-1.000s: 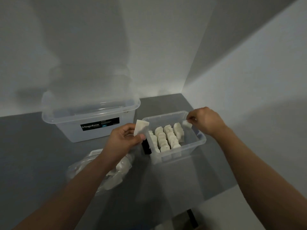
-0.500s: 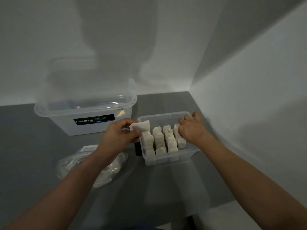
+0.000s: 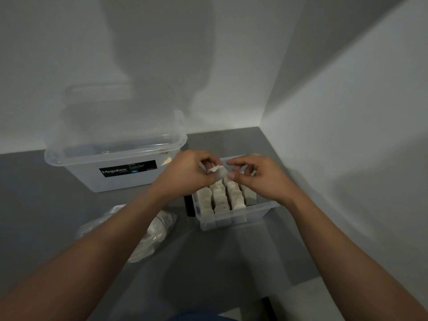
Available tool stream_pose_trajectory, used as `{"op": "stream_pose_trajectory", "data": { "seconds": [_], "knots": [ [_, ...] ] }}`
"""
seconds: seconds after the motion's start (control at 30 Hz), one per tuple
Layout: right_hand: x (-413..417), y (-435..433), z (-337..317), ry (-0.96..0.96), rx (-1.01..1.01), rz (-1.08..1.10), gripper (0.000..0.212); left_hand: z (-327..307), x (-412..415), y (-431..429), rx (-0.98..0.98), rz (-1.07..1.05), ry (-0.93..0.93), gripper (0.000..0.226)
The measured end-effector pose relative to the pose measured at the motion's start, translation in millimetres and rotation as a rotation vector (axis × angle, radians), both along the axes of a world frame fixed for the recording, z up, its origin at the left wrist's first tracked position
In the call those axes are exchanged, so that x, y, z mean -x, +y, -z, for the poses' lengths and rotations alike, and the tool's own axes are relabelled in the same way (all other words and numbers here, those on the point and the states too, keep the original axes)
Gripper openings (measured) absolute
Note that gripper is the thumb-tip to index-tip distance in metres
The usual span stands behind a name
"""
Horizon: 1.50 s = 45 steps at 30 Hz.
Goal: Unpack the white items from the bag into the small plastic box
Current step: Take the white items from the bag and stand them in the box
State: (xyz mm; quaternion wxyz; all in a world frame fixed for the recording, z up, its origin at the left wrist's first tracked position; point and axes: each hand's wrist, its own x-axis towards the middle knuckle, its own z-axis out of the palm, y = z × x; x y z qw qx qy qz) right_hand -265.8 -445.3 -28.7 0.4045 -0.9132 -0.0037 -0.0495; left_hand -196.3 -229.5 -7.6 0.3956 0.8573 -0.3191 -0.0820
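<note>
- Pinching one item (image 3: 219, 172) between thumb and fingers of the left hand (image 3: 190, 173), up over the far end of the box (image 3: 234, 220), not yet set down.
- Curled at the right hand (image 3: 254, 179), thumb and forefinger right beside that item; cannot tell whether gripping it or only close.
- Could fumble the handover: with two pinches meeting on one small, soft-looking piece, letting go on the left too soon would drop it onto the rows or past the rim.
- Could upset the items (image 3: 222, 200) already standing in tight rows in the box; pressing a new one into a narrow gap would likely tip or squash neighbours.
- Looks to have free room only by the right wall, with the far end hidden behind both hands, so aiming blind there risks a jam.
- Could slide the light box across the table (image 3: 46, 193), with nothing steadying it; pushing down off-centre would do that.
- Could snag the bag (image 3: 152, 237) with the left forearm passing over it, spilling the white pieces left inside.
- Could clip the big box (image 3: 115, 167) just behind the left hand on a hasty reach back.
</note>
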Motion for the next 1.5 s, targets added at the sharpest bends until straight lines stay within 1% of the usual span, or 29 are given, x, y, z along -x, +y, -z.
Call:
{"op": "stream_pose_trajectory", "data": {
  "seconds": [0.1, 0.17, 0.23, 0.27, 0.3, 0.33, 0.37, 0.4, 0.43, 0.47, 0.5, 0.53, 0.57, 0.6, 0.67, 0.7, 0.83, 0.93, 0.97, 1.07, 1.13, 1.23, 1.37, 1.5],
  "knots": [
    [8.1, 4.8, 0.0, -0.033, -0.028, 0.019, 0.003, -10.4, -1.6, -10.9, 0.023, 0.046, 0.003, 0.030],
    [13.0, 4.0, 3.7, -0.058, -0.104, 0.055, 0.004, -13.7, -0.1, -16.0, 0.071, 0.026, 0.022, 0.039],
    [19.5, 6.6, 5.3, -0.080, -0.300, 0.118, 0.006, -13.0, 3.3, -18.8, 0.158, 0.032, 0.141, 0.050],
    [22.1, 7.3, 6.4, -0.090, -0.394, 0.147, 0.007, -10.3, 5.2, -20.0, 0.202, 0.052, 0.225, 0.050],
    [25.0, 9.1, 5.9, -0.089, -0.451, 0.165, 0.007, -6.5, 7.4, -21.4, 0.236, 0.064, 0.299, 0.045],
    [27.1, 10.5, 6.2, -0.080, -0.459, 0.171, 0.006, -2.7, 10.1, -22.6, 0.267, 0.058, 0.350, 0.038],
    [29.2, 10.1, 6.5, -0.069, -0.414, 0.161, 0.006, 0.6, 12.7, -23.4, 0.291, 0.041, 0.383, 0.030],
    [31.2, 8.3, 6.2, -0.060, -0.326, 0.148, 0.007, 3.3, 14.7, -24.2, 0.301, 0.021, 0.396, 0.023],
    [33.5, 6.4, 3.4, -0.051, -0.225, 0.135, 0.014, 6.7, 15.4, -24.8, 0.284, 0.005, 0.384, 0.019],
    [35.5, 3.2, -0.1, -0.046, -0.154, 0.135, 0.026, 10.5, 14.6, -25.1, 0.226, 0.002, 0.332, 0.014],
    [36.5, -0.3, -5.9, -0.047, -0.132, 0.145, 0.037, 14.0, 13.4, -25.1, 0.135, 0.016, 0.250, 0.010],
    [36.8, -4.2, -12.3, -0.046, -0.120, 0.150, 0.044, 16.9, 12.7, -25.2, 0.041, 0.038, 0.171, 0.008],
    [36.6, -6.8, -19.6, -0.043, -0.085, 0.133, 0.043, 19.4, 12.1, -25.9, -0.032, 0.059, 0.109, 0.009],
    [35.3, -9.3, -25.7, -0.040, -0.015, 0.098, 0.037, 21.4, 11.9, -27.2, -0.075, 0.080, 0.072, 0.011],
    [31.5, -13.1, -35.3, -0.026, 0.148, 0.013, 0.020, 23.4, 12.5, -31.0, -0.107, 0.115, 0.051, 0.014],
    [29.7, -14.8, -39.0, -0.014, 0.209, -0.017, 0.015, 24.4, 12.5, -32.9, -0.108, 0.122, 0.055, 0.016],
    [20.6, -24.5, -44.3, 0.032, 0.382, -0.070, 0.012, 31.0, 11.0, -36.8, -0.095, 0.071, 0.063, 0.028],
    [9.1, -31.2, -38.4, -0.003, 0.470, -0.046, 0.011, 37.2, 10.3, -32.8, -0.084, 0.032, 0.059, 0.045],
    [4.2, -33.9, -34.4, -0.028, 0.503, -0.033, 0.010, 37.5, 10.3, -29.6, -0.101, 0.036, 0.047, 0.047],
    [-9.4, -44.6, -18.8, -0.030, 0.625, -0.024, 0.012, 36.9, 13.9, -14.4, -0.236, 0.153, -0.028, 0.043],
    [-16.1, -49.6, -7.0, 0.060, 0.735, -0.074, 0.016, 40.1, 18.9, -3.7, -0.358, 0.240, -0.079, 0.043],
    [-20.8, -48.7, 14.7, 0.198, 0.877, -0.167, 0.016, 51.5, 26.4, 6.3, -0.488, 0.235, -0.160, 0.036],
    [-26.1, -44.3, 45.8, 0.242, 1.160, -0.233, 0.015, 58.2, 33.5, 6.0, -0.474, 0.192, -0.210, 0.029],
    [-31.2, -43.0, 59.9, 0.237, 1.261, -0.225, 0.014, 58.5, 35.2, 6.1, -0.457, 0.179, -0.221, 0.028]
  ]
}}
